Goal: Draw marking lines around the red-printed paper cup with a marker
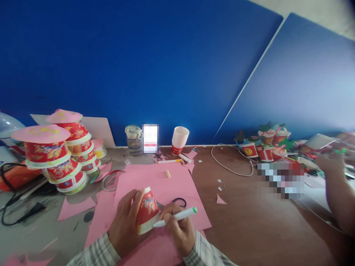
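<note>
My left hand [126,218] is wrapped round a red paper cup [148,208] with a printed pattern, which is tilted with its white rim end downward. In my right hand [180,229] is a white marker pen [176,217] with a green end; its tip touches the cup near the rim. Under both hands lie sheets of pink paper [133,177]. A pair of scissors [179,201] rests on the paper behind my right hand, partly hidden by it. A small pale yellow cap [168,173] lies farther back on the sheet.
Stacked red cups with pink paper tops [46,147] stand at left. At the back are a glass jar [134,138], nested white cups [180,136] and a yellow marker [169,161]. On the right, another person's hand [331,162] reaches over cluttered cups and papers. A cable [231,173] loops nearby.
</note>
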